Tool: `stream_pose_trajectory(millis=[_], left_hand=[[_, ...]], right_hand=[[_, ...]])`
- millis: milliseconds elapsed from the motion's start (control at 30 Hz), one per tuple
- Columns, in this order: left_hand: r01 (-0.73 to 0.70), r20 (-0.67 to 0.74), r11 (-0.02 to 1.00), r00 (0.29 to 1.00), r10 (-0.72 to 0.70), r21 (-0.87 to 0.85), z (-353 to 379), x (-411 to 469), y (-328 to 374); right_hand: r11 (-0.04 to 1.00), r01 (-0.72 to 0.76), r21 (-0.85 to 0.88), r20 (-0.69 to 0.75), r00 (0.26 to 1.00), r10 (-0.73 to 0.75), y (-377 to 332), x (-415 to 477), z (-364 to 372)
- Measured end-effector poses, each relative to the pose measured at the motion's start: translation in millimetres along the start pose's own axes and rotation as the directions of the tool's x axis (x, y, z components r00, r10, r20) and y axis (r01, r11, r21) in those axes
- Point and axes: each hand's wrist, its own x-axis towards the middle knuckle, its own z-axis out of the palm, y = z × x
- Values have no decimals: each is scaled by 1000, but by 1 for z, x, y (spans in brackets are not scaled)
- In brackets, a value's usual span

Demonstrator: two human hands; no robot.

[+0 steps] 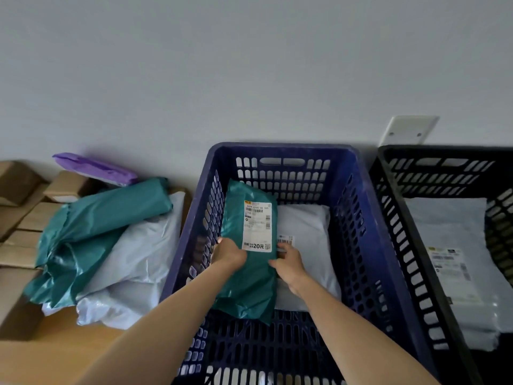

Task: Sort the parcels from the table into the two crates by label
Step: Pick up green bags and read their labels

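Against the pale wall (249, 65), your left hand (229, 252) and right hand (288, 263) each curl their fingers (219, 241) round a side of the green parcel (249, 284), label (256, 226) facing up, probably for checking, low inside the blue crate (280, 147) over a white parcel (308, 232).

- The middle crate (347, 168) stands just right of the table (55, 357), and the right crate (388, 173) stands just beside it.
- In the middle crate, a flat parcel (308, 232) lies toward the right wall. The labelled parcel (249, 287) overlaps its left side.
- The left hand (229, 252) grips the labelled parcel's left edge, the right hand (288, 265) its right edge.
- Flat parcels (449, 226) lie in the right crate.
- On the table, a heap of soft parcels (111, 232) lies against the middle crate, with boxes (25, 218) left of and behind it.
- A wall plate (408, 129) sits behind, between the 2 crates.
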Motion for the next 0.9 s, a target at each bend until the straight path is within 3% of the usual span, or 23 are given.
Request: stream_pose_trajectory(millis=[200,333,400,467,567,733,900], left_hand=[[-37,-51,995,998,41,95,13,-6,-3],[-97,-55,987,993,105,127,15,-6,-6],[-136,-53,979,988,146,154,16,-6,-6],[-176,-39,966,982,186,192,17,-6,-6],[-194,7,957,980,197,218,19,-5,-7],[-192,56,959,981,184,210,16,-5,-6],[-297,14,950,955,297,95,-3,-9,7]], right_hand=[[996,34,-87,10,999,-33,7,9,3],[940,152,-306,24,988,-152,5,9,3],[807,246,-537,57,965,-256,5,9,-1],[609,325,-723,152,935,-319,5,9,-7],[477,358,-803,249,928,-278,7,14,-13],[467,354,-810,285,934,-214,7,21,-11],[565,358,-743,209,927,-312,-17,23,-9]])
